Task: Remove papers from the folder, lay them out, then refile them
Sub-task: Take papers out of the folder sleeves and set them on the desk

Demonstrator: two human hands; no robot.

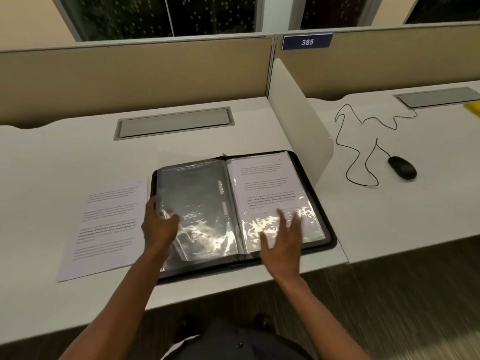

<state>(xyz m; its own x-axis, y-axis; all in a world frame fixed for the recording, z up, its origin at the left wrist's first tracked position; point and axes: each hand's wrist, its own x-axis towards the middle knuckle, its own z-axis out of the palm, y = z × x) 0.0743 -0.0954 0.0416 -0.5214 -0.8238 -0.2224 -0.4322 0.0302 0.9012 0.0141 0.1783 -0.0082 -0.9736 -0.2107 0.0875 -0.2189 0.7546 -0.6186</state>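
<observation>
A black zip folder [327,231] lay open on the white desk [65,152], its spine running away from the person, and I take it as the landmark for everything else. Its left half showed a clear plastic sleeve [197,203] that looked empty, shiny and wrinkled under the light. Its right half held a printed page [267,188] inside another sleeve, with one paragraph in bold print near the middle.

The left hand [159,224] was at the folder's left edge, thumb on top of the empty sleeve and fingers curled under its outer edge, gripping it. The right hand [283,242] was over the lower part of the folder's right half with its fingers straight and spread, released and holding nothing; I could not tell whether the fingertips touched the plastic or hung just above it.

Just to the left of the folder, a loose sheet of paper [104,224] lay flat on the desk, printed side up, its right edge close beside the folder's cover.

Beyond the folder, set into the desk, was a grey cable hatch [174,122]. To the right of the folder stood a white divider panel [293,113], and past that panel, on the neighbouring desk, a black mouse [402,167] sat with its cable [358,149] looping loosely behind it. Farther back, on the beige partition above the divider, a blue plate [307,42] read 385
</observation>
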